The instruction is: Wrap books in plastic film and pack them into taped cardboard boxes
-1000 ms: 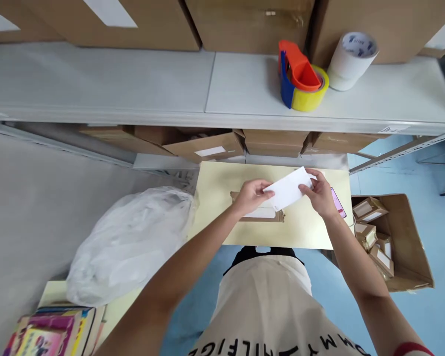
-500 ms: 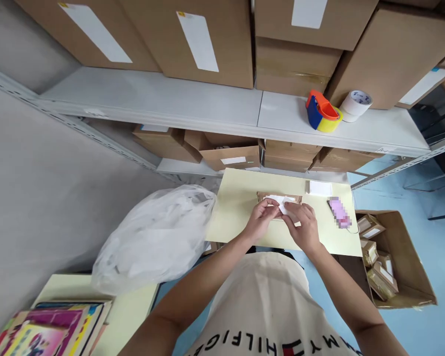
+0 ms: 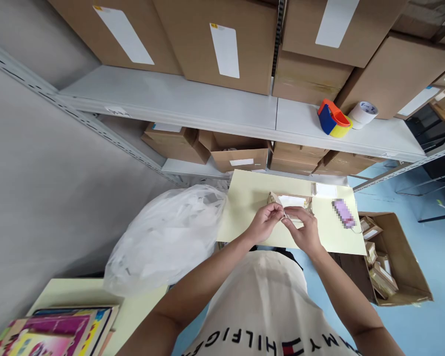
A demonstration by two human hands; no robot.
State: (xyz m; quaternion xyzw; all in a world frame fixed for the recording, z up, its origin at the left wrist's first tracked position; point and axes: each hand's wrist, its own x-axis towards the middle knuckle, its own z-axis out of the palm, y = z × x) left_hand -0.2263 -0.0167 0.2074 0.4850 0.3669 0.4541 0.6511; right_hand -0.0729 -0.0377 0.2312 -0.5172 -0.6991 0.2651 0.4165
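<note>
Just above the table's front part, my left hand [image 3: 267, 222] and my right hand [image 3: 301, 228] meet fingertip to fingertip, both closed in a pinch. Between them is a small white slip of paper [image 3: 285, 213], seen almost edge-on and mostly covered by my fingers. Right behind my hands lies a small brown cardboard box [image 3: 309, 203] with a white label [image 3: 292, 200] on top. My fingers hide its near side. A stack of white labels [image 3: 325, 190] sits farther back, with a blurred purple phone [image 3: 344, 213] in front of it.
The pale yellow table [image 3: 241, 207] stands against a grey shelf [image 3: 222, 106] loaded with cartons. A tape dispenser [image 3: 333, 118] and a tape roll [image 3: 363, 113] rest on it. To the left bulges a plastic bag [image 3: 166, 237]; books [image 3: 55, 331] lie below. A large carton [image 3: 411, 267] at right holds small boxes.
My fingertips have drawn together over the white slip, which showed more of its face before. More of the box and its label now shows. The whole view has shifted slightly.
</note>
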